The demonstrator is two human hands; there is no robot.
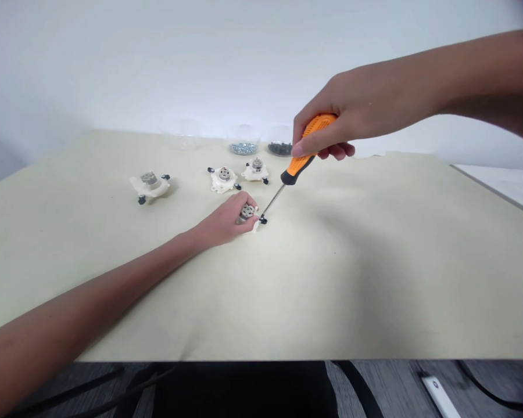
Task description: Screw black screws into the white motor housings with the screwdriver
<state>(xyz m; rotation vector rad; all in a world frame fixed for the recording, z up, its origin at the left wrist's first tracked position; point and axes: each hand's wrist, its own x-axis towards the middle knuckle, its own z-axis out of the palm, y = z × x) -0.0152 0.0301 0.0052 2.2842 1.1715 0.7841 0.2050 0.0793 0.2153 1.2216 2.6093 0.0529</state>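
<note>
My left hand (227, 222) is closed on a small white motor assembly (247, 212) resting on the pale table, its round grey motor showing between the fingers. A black piece (262, 219) sticks out at the assembly's right side. Above and to the right, my right hand (337, 119) is wrapped round the orange and black handle of a screwdriver (303, 152). The shaft slants down to the left, and its tip meets the black piece. Part of the held assembly is hidden by my left fingers.
Three similar assemblies stand behind and left: one far left (150, 186), one mid-table (224, 179), one (256, 169) beside it. Near the wall are a tub of silvery screws (243, 148), a tub of dark pieces (279, 148) and a clear tub (187, 139).
</note>
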